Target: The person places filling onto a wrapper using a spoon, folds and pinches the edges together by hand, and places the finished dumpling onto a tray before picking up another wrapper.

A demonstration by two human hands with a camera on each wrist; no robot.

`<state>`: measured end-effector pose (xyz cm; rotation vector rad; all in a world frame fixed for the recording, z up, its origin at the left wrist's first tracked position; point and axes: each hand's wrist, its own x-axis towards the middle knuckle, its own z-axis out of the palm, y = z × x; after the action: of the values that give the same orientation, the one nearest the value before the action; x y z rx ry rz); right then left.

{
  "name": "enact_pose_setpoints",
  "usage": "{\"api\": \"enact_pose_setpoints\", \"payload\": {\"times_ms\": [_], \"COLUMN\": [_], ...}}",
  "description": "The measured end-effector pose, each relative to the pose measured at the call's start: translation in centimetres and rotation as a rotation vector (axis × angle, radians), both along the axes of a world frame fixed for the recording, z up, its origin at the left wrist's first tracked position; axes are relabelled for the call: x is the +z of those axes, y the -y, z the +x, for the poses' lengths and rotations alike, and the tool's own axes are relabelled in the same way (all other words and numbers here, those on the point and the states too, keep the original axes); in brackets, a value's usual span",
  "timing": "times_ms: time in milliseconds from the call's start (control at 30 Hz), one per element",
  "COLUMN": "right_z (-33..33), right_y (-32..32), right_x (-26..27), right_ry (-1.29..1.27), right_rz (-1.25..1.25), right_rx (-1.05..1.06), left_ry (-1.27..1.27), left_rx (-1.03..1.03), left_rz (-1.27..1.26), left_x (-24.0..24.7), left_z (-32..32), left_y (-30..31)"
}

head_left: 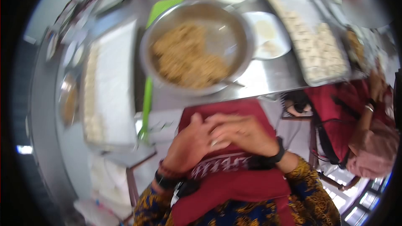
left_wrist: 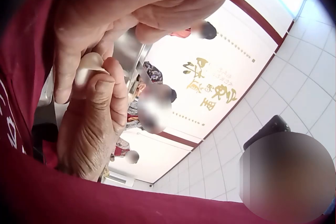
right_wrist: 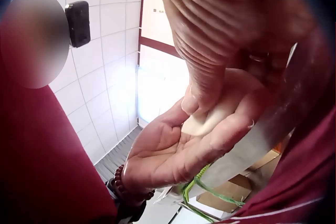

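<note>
Over the red apron, my left hand (head_left: 188, 145) and right hand (head_left: 251, 136) meet in front of the body. Between them is a small pale dumpling wrapper (left_wrist: 86, 71), folded over at its edge. In the right wrist view the left hand lies palm up, its fingers curved round the wrapper (right_wrist: 205, 121), while the right thumb presses into the dough. The left wrist view shows the right thumb and forefinger pinching the wrapper. Just beyond the hands stands a large steel bowl (head_left: 146, 60) with brown minced filling (head_left: 188, 58) and a utensil handle (head_left: 232, 83).
Left of the bowl is a white-lined tray (head_left: 115, 79) with dumplings along one side. Another tray (head_left: 289, 0) at the right holds rows of dumplings. A white plate (head_left: 282, 44) and a green board (head_left: 161, 6) flank the bowl. Someone in a red apron (head_left: 331, 109) sits at the right.
</note>
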<state>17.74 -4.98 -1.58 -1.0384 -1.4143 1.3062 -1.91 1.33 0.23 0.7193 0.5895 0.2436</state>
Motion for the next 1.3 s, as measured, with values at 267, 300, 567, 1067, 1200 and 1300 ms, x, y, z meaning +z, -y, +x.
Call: {"api": "enact_pose_setpoints", "payload": {"times_ms": [267,300,567,1067,1200,1300], "right_z": [1.3,1.9,11.2,27.9,33.2,36.0], "right_y": [0.5,0.4,-1.2,-15.1,-19.3,-21.4], "right_x": [-2.1,-1.9,3.3,12.8,10.1,6.6], "right_ry": [-0.163,-0.153,-0.274,0.374,0.485,0.598], "right_rz": [-0.108,-0.101,-0.396,0.004,0.024,-0.028], "right_rx": [-0.105,-0.126,-0.177,-0.561,-0.605,-0.635], "left_ry": [0.082,0.088,0.062,-0.059,-0.163,-0.167], "left_rx": [0.049,0.027,0.11,0.283,0.391,0.434], "left_rz": [-0.42,-0.415,-0.471,-0.386,-0.406,-0.43], "left_x": [-1.6,-1.5,-2.3,-4.5,-4.5,-6.3], "left_z": [-0.2,-0.2,-1.6,-5.5,-6.7,-8.5], "left_y": [-0.9,-1.0,-2.0,-1.3,-0.5,0.1]}}
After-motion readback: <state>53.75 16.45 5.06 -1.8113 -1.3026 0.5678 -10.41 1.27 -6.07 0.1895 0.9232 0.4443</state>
